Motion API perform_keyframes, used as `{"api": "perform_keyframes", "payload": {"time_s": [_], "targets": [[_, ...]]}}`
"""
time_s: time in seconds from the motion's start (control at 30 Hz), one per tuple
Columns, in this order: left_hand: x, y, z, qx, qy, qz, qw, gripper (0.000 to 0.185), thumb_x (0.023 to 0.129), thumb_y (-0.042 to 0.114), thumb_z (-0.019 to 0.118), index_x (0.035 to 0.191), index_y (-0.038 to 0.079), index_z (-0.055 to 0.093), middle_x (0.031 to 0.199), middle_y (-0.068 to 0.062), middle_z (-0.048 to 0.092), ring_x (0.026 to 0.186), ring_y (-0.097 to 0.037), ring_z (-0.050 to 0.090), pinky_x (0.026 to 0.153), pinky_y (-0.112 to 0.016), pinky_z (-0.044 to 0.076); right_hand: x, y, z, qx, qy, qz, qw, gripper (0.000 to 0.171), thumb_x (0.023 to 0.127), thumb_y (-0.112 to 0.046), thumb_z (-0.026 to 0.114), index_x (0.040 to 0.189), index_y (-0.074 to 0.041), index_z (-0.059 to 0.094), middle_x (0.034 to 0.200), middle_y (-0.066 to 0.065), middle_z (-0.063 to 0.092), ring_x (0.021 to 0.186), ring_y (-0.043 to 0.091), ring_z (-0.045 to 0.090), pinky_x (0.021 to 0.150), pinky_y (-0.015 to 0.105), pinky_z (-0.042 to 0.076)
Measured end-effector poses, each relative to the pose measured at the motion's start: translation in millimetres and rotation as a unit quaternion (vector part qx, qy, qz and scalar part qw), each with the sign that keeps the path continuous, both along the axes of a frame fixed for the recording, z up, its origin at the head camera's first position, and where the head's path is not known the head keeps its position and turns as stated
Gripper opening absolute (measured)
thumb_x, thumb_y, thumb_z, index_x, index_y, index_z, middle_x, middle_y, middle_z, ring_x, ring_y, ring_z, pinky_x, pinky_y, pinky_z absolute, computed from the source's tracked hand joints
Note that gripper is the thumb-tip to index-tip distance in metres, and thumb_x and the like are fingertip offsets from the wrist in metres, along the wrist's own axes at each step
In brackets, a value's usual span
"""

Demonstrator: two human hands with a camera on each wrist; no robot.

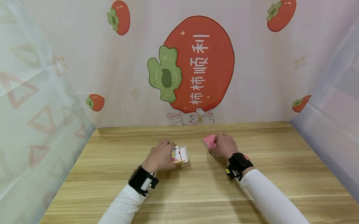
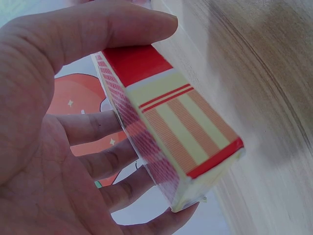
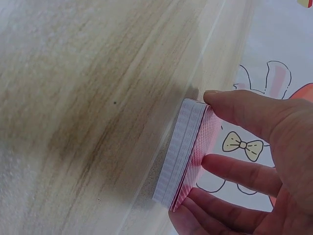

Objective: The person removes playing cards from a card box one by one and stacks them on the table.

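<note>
White Chinese characters 柿柿顺利 running down the big red persimmon (image 1: pixel 199 64) on the backdrop (image 1: pixel 259 78), nothing readable on the card box (image 2: pixel 171 127) or the card deck (image 3: pixel 188 149)

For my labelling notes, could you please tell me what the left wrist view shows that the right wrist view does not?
Only the left wrist view shows the left hand holding the red and cream card box between thumb and fingers. Only the right wrist view shows the right hand gripping the squared-up deck of cards, red backs toward the palm. Both show the wooden table and the printed backdrop.
</note>
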State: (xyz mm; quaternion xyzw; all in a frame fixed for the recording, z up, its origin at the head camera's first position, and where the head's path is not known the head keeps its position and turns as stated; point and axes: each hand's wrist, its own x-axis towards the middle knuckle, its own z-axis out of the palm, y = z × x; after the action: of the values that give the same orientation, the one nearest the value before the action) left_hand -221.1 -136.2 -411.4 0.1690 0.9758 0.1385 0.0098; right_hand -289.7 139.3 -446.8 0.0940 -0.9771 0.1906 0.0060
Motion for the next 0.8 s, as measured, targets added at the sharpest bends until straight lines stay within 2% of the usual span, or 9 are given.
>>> {"api": "perform_keyframes", "payload": {"time_s": [0.17, 0.43, 0.8], "targets": [[-0.5, -1.0, -2.0, -0.001, 0.0, -0.001, 1.0, 0.071, 0.065, 0.021, 0.089, 0.129, 0.004, 0.065, 0.114, -0.011, 0.06, 0.103, -0.03, 0.054, 0.082, -0.055, 0.048, 0.4, -0.7, 0.6, -0.001, -0.006, -0.007, 1.0, 0.046, 0.077, -0.028, 0.087, 0.108, 0.002, 0.071, 0.093, 0.012, 0.066, 0.084, 0.028, 0.059, 0.077, 0.045, 0.051], [-0.3, -1.7, -2.1, 0.001, 0.002, -0.002, 1.0, 0.071, 0.065, 0.021, 0.089, 0.129, 0.004, 0.064, 0.114, -0.011, 0.06, 0.101, -0.029, 0.053, 0.082, -0.054, 0.047, 1.5, -2.7, -0.2, -0.024, -0.015, -0.022, 0.999, 0.071, 0.076, -0.026, 0.088, 0.131, 0.005, 0.057, 0.107, 0.021, 0.066, 0.092, 0.034, 0.062, 0.083, 0.049, 0.053], [0.4, -1.6, -0.2, 0.005, 0.001, -0.005, 1.0, 0.071, 0.064, 0.021, 0.09, 0.128, 0.004, 0.065, 0.111, -0.01, 0.059, 0.098, -0.027, 0.053, 0.08, -0.053, 0.047, 5.4, -0.7, 3.2, -0.037, -0.023, -0.025, 0.999, 0.076, 0.077, -0.029, 0.088, 0.134, 0.007, 0.052, 0.107, 0.022, 0.064, 0.095, 0.034, 0.06, 0.084, 0.05, 0.053]]}}
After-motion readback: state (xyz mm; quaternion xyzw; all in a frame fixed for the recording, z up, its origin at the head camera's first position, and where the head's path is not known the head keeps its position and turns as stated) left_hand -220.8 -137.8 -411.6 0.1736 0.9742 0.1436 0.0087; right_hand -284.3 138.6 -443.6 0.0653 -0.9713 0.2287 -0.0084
